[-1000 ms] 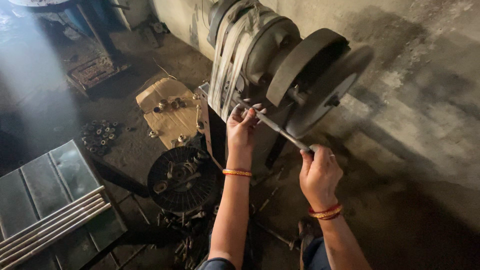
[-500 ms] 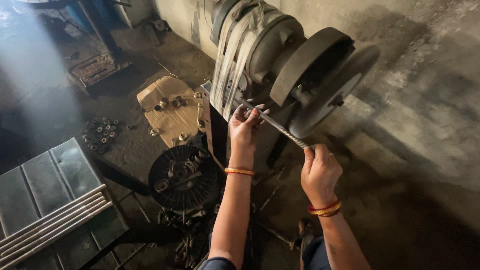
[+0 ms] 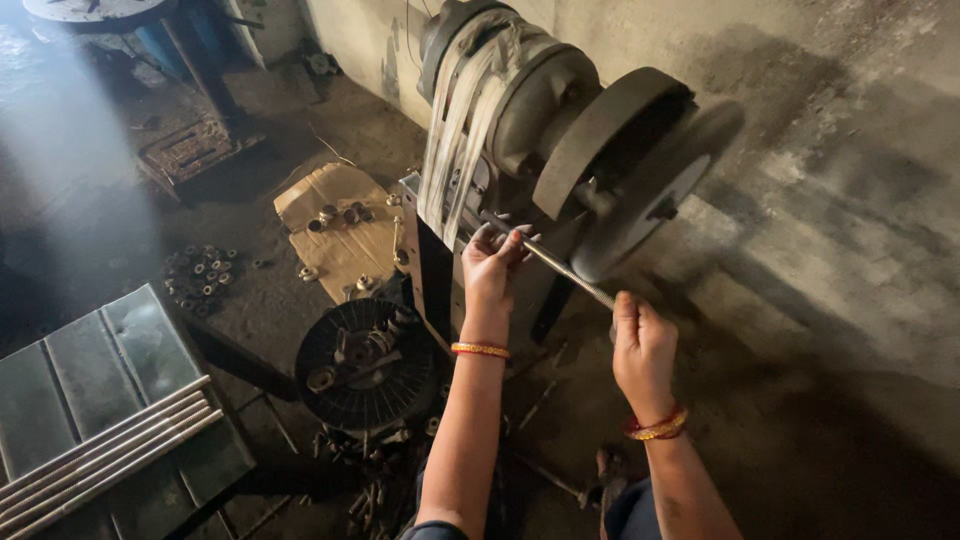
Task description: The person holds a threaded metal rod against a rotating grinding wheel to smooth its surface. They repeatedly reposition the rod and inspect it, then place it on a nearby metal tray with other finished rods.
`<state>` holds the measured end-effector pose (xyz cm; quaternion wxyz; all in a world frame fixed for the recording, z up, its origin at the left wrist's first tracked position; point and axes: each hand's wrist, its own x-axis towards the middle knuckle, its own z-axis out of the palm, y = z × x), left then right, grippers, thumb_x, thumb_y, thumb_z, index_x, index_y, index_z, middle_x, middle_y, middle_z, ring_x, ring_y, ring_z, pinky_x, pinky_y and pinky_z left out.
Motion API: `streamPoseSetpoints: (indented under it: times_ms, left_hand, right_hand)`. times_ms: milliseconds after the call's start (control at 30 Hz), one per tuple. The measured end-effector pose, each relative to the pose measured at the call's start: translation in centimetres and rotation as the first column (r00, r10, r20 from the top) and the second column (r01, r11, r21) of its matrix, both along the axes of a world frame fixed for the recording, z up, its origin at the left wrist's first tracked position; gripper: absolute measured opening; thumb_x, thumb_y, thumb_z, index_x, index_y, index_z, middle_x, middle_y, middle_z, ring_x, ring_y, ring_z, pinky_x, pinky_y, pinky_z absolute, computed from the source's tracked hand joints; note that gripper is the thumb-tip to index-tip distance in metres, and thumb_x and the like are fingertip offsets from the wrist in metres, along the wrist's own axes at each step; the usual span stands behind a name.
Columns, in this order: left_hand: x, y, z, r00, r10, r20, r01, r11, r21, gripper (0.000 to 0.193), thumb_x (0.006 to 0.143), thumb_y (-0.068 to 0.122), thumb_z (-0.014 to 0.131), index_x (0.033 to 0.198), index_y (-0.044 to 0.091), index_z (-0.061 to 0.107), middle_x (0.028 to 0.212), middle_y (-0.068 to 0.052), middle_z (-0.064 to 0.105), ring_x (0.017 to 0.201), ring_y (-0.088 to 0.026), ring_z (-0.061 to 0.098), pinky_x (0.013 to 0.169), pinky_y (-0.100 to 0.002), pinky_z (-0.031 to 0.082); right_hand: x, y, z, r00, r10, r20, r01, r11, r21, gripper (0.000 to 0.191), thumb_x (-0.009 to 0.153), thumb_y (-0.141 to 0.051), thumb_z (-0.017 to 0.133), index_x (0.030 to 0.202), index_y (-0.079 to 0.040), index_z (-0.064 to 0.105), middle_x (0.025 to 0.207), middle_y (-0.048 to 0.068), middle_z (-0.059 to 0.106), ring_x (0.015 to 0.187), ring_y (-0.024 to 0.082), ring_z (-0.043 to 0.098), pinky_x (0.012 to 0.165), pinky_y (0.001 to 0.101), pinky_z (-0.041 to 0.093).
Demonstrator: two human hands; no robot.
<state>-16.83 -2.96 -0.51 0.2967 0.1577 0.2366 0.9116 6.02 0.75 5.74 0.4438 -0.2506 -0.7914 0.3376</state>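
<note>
So from where I'm sitting: the grinding machine (image 3: 540, 130) stands right ahead against the wall (image 3: 800, 60), its two wheels (image 3: 640, 170) on the right side and the belts (image 3: 460, 120) on the left. My left hand (image 3: 492, 262) and right hand (image 3: 642, 350) are on a metal rod (image 3: 565, 270) running between them, just below the wheels. Left of the machine, a cardboard sheet (image 3: 340, 230) lies on the floor with small parts on it. In front of that sits a round basket (image 3: 365, 365). Far left, long rods (image 3: 100, 450) lie on a panel (image 3: 90, 390).
</note>
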Motion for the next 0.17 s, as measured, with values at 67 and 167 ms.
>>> streamPoseSetpoints:
  times_ms: [67,167]
  left_hand:
    - [0.14,0.00,0.16,0.999,-0.012,0.034,0.013,1.000,-0.003,0.024,0.096,0.000,0.068,0.119,0.000,0.060,0.103,-0.018,0.075,0.093,-0.032,0.075,0.082,-0.042,0.063]
    - [0.25,-0.35,0.57,0.999,-0.023,0.041,0.022,1.000,0.013,0.023,0.094,-0.001,0.069,0.116,0.001,0.059,0.104,-0.017,0.075,0.094,-0.031,0.075,0.083,-0.043,0.064]
  right_hand:
    - [0.29,-0.34,0.26,0.997,0.062,-0.048,-0.064,0.997,-0.043,0.047,0.113,-0.022,0.052,0.071,-0.003,0.053,0.055,0.002,0.045,0.047,0.013,0.042,0.046,0.0307,0.031]
    - [0.43,-0.99,1.03,1.000,0.019,-0.018,-0.018,0.998,0.056,0.042,0.110,-0.024,0.054,0.074,-0.003,0.057,0.053,0.001,0.047,0.045,0.012,0.044,0.045,0.0297,0.032]
